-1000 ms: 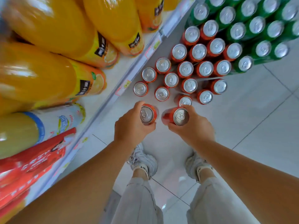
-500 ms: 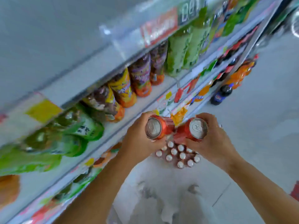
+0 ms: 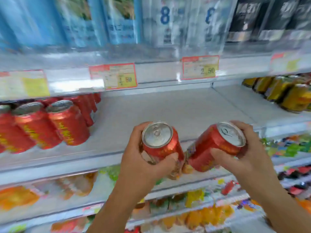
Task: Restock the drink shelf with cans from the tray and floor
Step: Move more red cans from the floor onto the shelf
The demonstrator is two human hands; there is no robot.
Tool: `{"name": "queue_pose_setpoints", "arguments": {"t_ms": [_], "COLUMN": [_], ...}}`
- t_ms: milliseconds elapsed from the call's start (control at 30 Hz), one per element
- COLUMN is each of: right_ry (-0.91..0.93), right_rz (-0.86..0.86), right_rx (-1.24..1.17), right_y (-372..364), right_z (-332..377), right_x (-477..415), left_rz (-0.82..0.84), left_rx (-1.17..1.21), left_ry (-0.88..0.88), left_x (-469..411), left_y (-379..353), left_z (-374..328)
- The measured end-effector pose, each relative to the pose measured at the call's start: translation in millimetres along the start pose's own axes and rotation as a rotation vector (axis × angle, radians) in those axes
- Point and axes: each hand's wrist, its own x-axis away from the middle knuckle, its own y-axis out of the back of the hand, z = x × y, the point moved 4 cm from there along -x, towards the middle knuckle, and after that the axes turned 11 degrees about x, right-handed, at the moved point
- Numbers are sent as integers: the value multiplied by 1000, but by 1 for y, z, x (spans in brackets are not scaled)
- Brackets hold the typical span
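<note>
My left hand grips a red can with a silver top, held nearly upright in front of the drink shelf. My right hand grips a second red can, tilted with its top leaning right. Both cans hover at the shelf's front edge, close together but apart. Rows of matching red cans stand on the shelf's left part. The picture is blurred by motion.
Yellow cans fill the shelf's right end, leaving a bare grey stretch between them and the red rows. Price tags hang on the rail above. Blue and black cartons stand on the upper shelf. Orange and green drinks fill the lower shelves.
The view has swung up from the floor cans to the shelf face. Both hands have lifted their red cans up to the level of the drink shelf.
</note>
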Motion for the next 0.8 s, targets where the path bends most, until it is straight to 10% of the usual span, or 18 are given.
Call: {"name": "queue_pose_setpoints", "arguments": {"t_ms": [367,800], "right_ry": [163,80], "right_rz": [192,461], "right_rx": [-8,20], "right_y": [-132,-217], "right_z": [65,62], "right_x": [-81,-104], "left_rz": [-483,-522], "left_rx": [-109,-130], "left_ry": [-25,-129], "left_x": [19,6], "left_y": [124,166], "left_z": [-14,-23]}}
